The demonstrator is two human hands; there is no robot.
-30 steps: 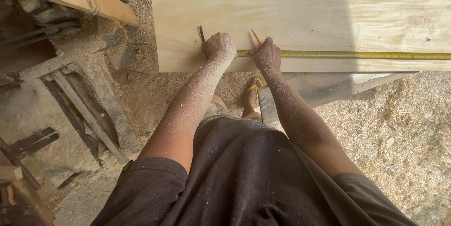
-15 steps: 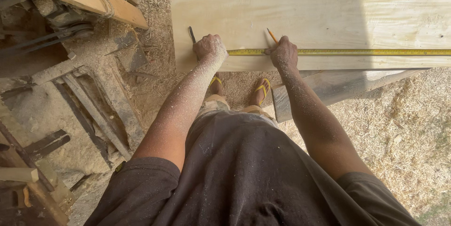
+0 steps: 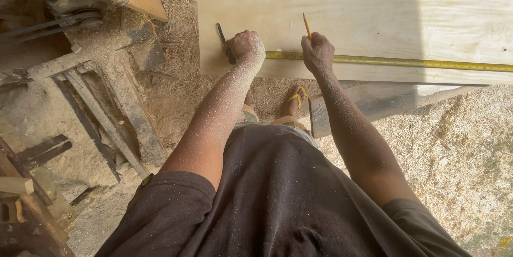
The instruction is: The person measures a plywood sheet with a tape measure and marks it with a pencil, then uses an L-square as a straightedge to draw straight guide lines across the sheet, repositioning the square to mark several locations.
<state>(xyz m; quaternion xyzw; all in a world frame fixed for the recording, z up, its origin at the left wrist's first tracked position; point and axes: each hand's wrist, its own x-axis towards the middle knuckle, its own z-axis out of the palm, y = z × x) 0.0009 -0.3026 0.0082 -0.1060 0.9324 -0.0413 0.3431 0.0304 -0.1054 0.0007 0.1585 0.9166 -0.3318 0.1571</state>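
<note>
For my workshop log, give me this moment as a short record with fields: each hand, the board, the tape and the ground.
left hand: closed on a dark tool near the board's left end
right hand: holds a pencil, tip up, beside the tape
board: pale plywood sheet, lying flat
tape measure: yellow, stretched along the near edge
ground: covered in sawdust

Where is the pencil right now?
In the head view, the pencil sticks up from the right hand near the top middle, over the pale board, just above the yellow tape.
</note>
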